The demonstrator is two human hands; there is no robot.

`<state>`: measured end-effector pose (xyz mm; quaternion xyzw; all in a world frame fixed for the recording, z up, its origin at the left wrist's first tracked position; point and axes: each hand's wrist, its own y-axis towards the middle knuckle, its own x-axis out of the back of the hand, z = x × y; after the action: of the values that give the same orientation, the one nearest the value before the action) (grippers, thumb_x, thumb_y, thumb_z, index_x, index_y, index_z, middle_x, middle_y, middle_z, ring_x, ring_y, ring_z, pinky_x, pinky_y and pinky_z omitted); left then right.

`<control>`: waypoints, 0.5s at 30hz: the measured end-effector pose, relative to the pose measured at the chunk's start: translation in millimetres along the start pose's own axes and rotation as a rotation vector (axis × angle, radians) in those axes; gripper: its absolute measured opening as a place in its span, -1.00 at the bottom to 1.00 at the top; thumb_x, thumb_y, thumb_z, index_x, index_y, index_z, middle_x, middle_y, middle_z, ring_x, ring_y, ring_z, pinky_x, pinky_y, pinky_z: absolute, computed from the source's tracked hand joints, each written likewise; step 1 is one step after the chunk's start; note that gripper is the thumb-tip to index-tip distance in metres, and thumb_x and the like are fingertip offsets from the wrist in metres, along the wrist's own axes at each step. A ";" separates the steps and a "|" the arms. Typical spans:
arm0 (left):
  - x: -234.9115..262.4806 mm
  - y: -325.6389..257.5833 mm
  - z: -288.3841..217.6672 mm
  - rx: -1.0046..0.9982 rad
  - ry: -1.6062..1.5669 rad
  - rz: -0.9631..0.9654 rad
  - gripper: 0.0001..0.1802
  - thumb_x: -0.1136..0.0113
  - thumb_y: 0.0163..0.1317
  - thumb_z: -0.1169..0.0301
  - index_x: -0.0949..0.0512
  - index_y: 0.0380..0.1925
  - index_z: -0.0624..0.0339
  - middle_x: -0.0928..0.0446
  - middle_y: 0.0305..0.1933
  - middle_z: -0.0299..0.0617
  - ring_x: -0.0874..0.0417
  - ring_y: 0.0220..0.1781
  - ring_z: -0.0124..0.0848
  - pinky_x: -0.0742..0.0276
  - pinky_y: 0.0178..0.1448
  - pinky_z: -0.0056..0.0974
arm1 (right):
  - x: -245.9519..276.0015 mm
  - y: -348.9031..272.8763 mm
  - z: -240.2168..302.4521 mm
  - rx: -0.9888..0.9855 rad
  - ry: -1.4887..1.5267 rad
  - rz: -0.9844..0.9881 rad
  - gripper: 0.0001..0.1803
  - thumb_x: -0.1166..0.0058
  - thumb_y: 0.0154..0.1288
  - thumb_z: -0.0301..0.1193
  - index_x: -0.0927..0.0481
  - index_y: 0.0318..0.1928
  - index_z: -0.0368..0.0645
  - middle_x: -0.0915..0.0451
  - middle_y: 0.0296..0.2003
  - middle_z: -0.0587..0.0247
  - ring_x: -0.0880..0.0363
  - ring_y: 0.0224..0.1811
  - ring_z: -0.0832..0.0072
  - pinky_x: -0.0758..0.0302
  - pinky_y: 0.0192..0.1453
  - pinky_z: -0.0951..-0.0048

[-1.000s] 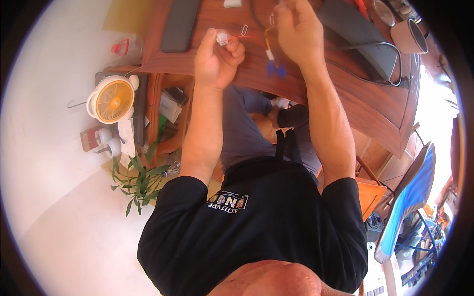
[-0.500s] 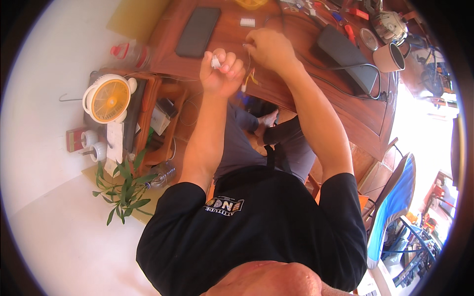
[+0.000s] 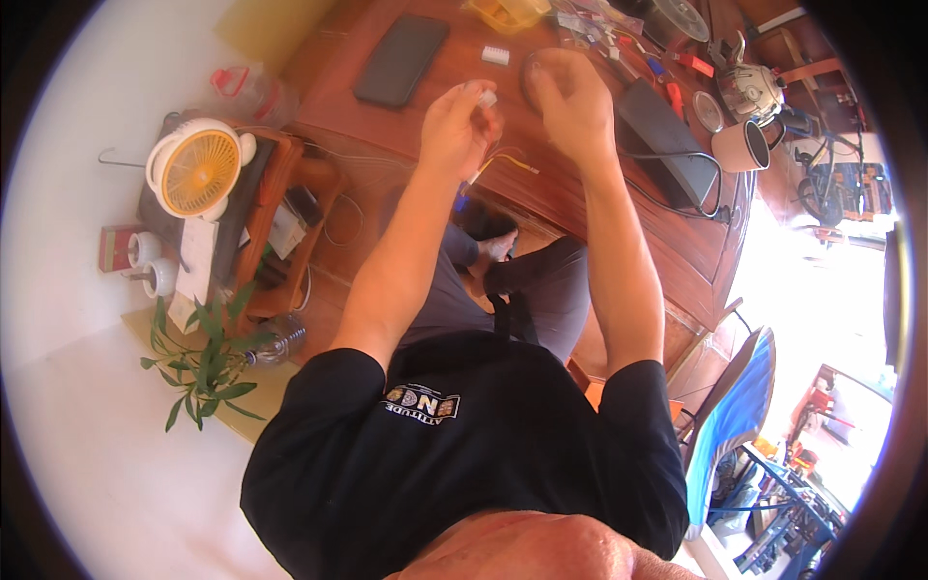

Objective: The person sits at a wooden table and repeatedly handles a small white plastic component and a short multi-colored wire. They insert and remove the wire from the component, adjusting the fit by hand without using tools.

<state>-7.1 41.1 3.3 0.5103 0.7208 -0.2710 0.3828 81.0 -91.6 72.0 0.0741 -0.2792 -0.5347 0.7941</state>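
Observation:
My left hand [image 3: 456,133] is closed around a small white plastic connector [image 3: 487,99], which shows at its fingertips above the desk edge. To the right of it, my right hand [image 3: 577,108] has its fingers bent together over the desk. What it pinches, if anything, is hidden by the fingers. Thin yellow wires [image 3: 514,160] with small ends hang by the desk's near edge, below and between the hands. Another white multi-pin connector [image 3: 496,55] lies on the wooden desk [image 3: 338,82] beyond the hands. Left of it lies a dark flat slab [image 3: 401,60], like a phone.
A black oblong box [image 3: 665,145] with a cable lies right of my right hand, near a mug [image 3: 740,147] and a metal kettle [image 3: 752,92]. Red-handled tools [image 3: 674,100] and a yellow tray [image 3: 509,14] are farther back. At left stand a small fan [image 3: 200,172] and a plant [image 3: 205,360].
My left hand has turned and risen a little, still with the white connector. My right hand has shifted right, away from the left one. The whole view has swung slightly.

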 end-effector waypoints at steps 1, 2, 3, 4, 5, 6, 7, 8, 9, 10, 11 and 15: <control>-2.1 2.8 0.0 0.019 -0.019 -0.022 -0.77 -0.17 0.42 0.37 -0.58 -0.12 0.36 -0.51 -0.47 -0.23 -0.54 -0.49 -0.38 -0.42 -0.45 -0.34 | -2.1 -6.2 4.1 -0.029 0.176 0.011 -0.79 -0.25 0.28 -0.54 -0.64 -0.07 -0.25 -0.69 -0.36 0.32 -0.61 -0.36 0.62 -0.57 -0.26 0.55; -4.0 3.2 1.0 0.025 0.013 -0.059 -0.77 -0.17 0.43 0.37 -0.58 -0.13 0.36 -0.52 -0.46 -0.23 -0.55 -0.49 -0.39 -0.42 -0.45 -0.35 | -3.6 -13.2 7.6 0.016 0.195 0.022 -0.80 -0.22 0.29 -0.58 -0.65 -0.08 -0.27 -0.70 -0.34 0.34 -0.60 -0.35 0.68 -0.57 -0.26 0.58; -5.3 4.5 0.9 0.033 0.048 -0.094 -0.78 -0.16 0.43 0.37 -0.58 -0.14 0.35 -0.53 -0.46 -0.24 -0.55 -0.50 -0.40 -0.43 -0.44 -0.35 | -6.0 -19.1 9.8 -0.020 0.225 0.019 -0.82 -0.22 0.29 -0.59 -0.65 -0.10 -0.28 -0.70 -0.34 0.34 -0.60 -0.35 0.68 -0.57 -0.26 0.58; -6.3 5.1 0.3 0.030 0.084 -0.116 -0.78 -0.16 0.43 0.37 -0.59 -0.14 0.35 -0.53 -0.45 -0.24 -0.55 -0.50 -0.40 -0.43 -0.44 -0.36 | -9.2 -23.9 11.0 -0.001 0.287 0.029 -0.83 -0.22 0.28 -0.61 -0.65 -0.11 -0.28 -0.70 -0.33 0.33 -0.61 -0.34 0.68 -0.57 -0.25 0.59; -6.6 4.2 -0.4 0.040 0.091 -0.105 -0.79 -0.16 0.43 0.37 -0.60 -0.16 0.34 -0.56 -0.40 -0.24 -0.57 -0.45 -0.43 -0.46 -0.42 -0.38 | -15.4 -26.1 11.1 -0.046 0.322 -0.004 -0.89 -0.20 0.29 -0.63 -0.64 -0.17 -0.29 -0.70 -0.33 0.31 -0.63 -0.35 0.68 -0.59 -0.27 0.60; -7.3 4.2 -0.3 0.039 0.092 -0.110 -0.79 -0.16 0.43 0.37 -0.60 -0.16 0.33 -0.57 -0.38 -0.24 -0.58 -0.42 -0.43 -0.47 -0.40 -0.38 | -19.0 -28.9 10.7 -0.022 0.318 -0.015 -0.90 -0.20 0.30 -0.63 -0.63 -0.18 -0.30 -0.70 -0.33 0.31 -0.64 -0.36 0.67 -0.60 -0.28 0.60; -7.1 3.6 -0.8 0.036 0.095 -0.112 -0.79 -0.16 0.43 0.37 -0.60 -0.16 0.33 -0.58 -0.37 -0.24 -0.58 -0.40 -0.43 -0.48 -0.39 -0.38 | -22.6 -32.8 9.8 -0.022 0.310 -0.029 -0.92 -0.19 0.30 -0.63 -0.62 -0.20 -0.30 -0.71 -0.33 0.30 -0.65 -0.37 0.66 -0.61 -0.29 0.60; -6.5 3.4 -1.9 0.033 0.103 -0.117 -0.79 -0.16 0.43 0.37 -0.60 -0.17 0.32 -0.59 -0.35 -0.24 -0.59 -0.38 -0.43 -0.48 -0.37 -0.38 | -26.2 -35.7 8.8 -0.023 0.305 -0.043 -0.94 -0.19 0.31 -0.63 -0.62 -0.22 -0.30 -0.71 -0.33 0.29 -0.67 -0.37 0.65 -0.62 -0.30 0.61; -6.0 3.7 -2.9 0.029 0.100 -0.108 -0.80 -0.16 0.43 0.37 -0.60 -0.17 0.32 -0.59 -0.34 -0.24 -0.59 -0.36 -0.43 -0.50 -0.35 -0.37 | -29.0 -39.1 7.7 -0.017 0.285 -0.058 -0.95 -0.19 0.31 -0.63 -0.60 -0.24 -0.30 -0.71 -0.34 0.26 -0.70 -0.38 0.63 -0.65 -0.34 0.60; -5.5 3.6 -3.0 0.028 0.100 -0.103 -0.80 -0.17 0.43 0.37 -0.60 -0.17 0.32 -0.59 -0.33 -0.25 -0.59 -0.35 -0.43 -0.52 -0.32 -0.36 | -31.3 -40.4 6.0 0.041 0.283 -0.079 -0.95 -0.20 0.30 -0.64 -0.60 -0.24 -0.30 -0.71 -0.34 0.25 -0.70 -0.37 0.62 -0.66 -0.35 0.60; -5.4 3.5 -2.5 0.037 0.106 -0.114 -0.80 -0.17 0.43 0.37 -0.60 -0.17 0.32 -0.59 -0.32 -0.25 -0.60 -0.33 -0.43 -0.53 -0.29 -0.35 | -32.8 -41.0 4.2 0.100 0.278 -0.102 -0.94 -0.20 0.30 -0.64 -0.60 -0.24 -0.31 -0.71 -0.34 0.24 -0.70 -0.37 0.61 -0.66 -0.36 0.59; -5.4 2.5 -1.4 0.032 0.070 -0.095 -0.80 -0.19 0.42 0.36 -0.60 -0.16 0.31 -0.59 -0.32 -0.24 -0.60 -0.32 -0.42 -0.58 -0.19 -0.29 | -35.4 -39.8 -1.0 0.198 0.333 -0.160 -0.92 -0.22 0.28 -0.65 -0.60 -0.24 -0.30 -0.71 -0.33 0.21 -0.71 -0.38 0.59 -0.68 -0.37 0.58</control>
<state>-4.1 40.3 8.5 0.4907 0.7529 -0.2823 0.3357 39.7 -76.8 41.7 0.2610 -0.1883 -0.5462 0.7733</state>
